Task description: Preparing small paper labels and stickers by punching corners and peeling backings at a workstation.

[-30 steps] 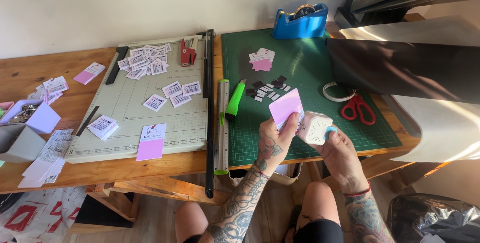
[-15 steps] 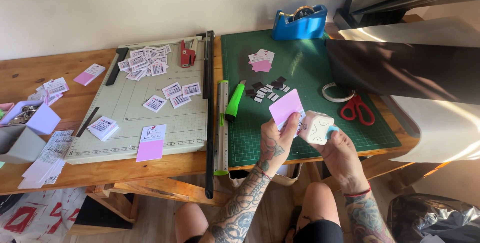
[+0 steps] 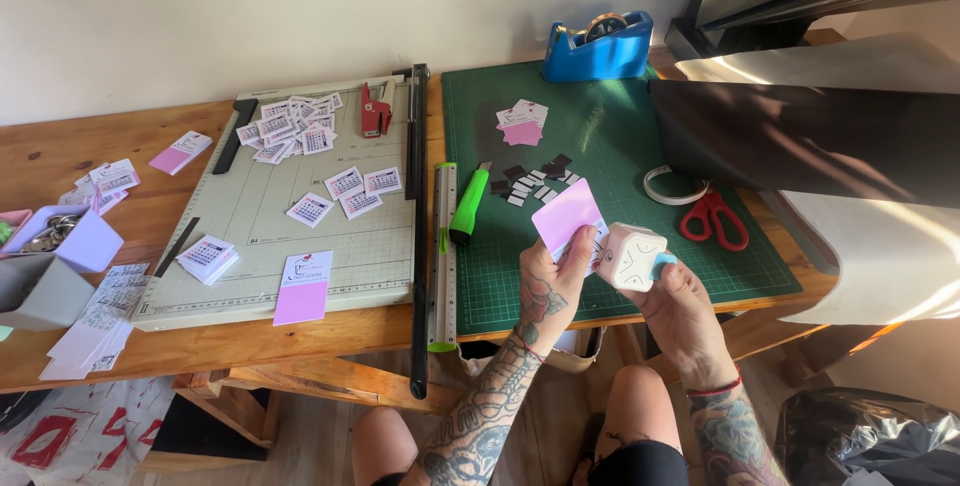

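Note:
My left hand (image 3: 548,288) holds a small pink card (image 3: 566,216) by its lower edge, above the near part of the green cutting mat (image 3: 620,156). The card's right side meets a small white, rounded-corner punch block (image 3: 631,256), which my right hand (image 3: 678,298) grips from below and the right. Both hands hover just past the table's front edge. A green utility knife (image 3: 468,207) lies on the mat to the left of my left hand.
A paper trimmer board (image 3: 290,236) with several small printed cards sits at left, with a metal ruler (image 3: 442,246) beside it. Red scissors (image 3: 712,218), a tape ring (image 3: 668,186), a blue tape dispenser (image 3: 598,48) and a dark sheet (image 3: 800,136) lie to the right.

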